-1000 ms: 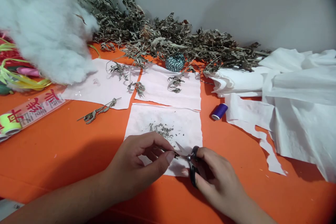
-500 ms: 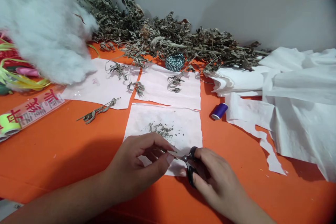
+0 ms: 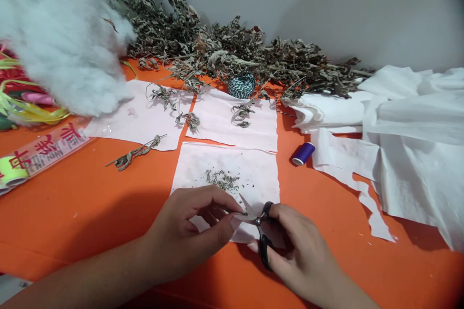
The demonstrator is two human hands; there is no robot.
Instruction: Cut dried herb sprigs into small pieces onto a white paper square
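Black-handled scissors (image 3: 258,221) are in my right hand (image 3: 302,251), fingers through the loops and blades spread apart. The fingertips of my left hand (image 3: 203,231) pinch a small bit of dried herb (image 3: 245,213) between the blades; most of it is hidden. Both hands are over the near part of a white cloth square (image 3: 192,159). Chopped herb bits (image 3: 222,179) lie in a small pile on that cloth, just beyond my left fingers.
Dried herb stalks (image 3: 217,48) line the back. White stuffing (image 3: 68,43) sits at the left, white cloth (image 3: 416,154) at the right. A purple thread spool (image 3: 303,153), twine ball (image 3: 241,85) and loose sprig (image 3: 136,153) lie on the orange table (image 3: 90,212).
The scissor blades have opened wider, one tip now pointing up toward the chopped bits. My right thumb has moved slightly down with its handle. My left hand has barely moved.
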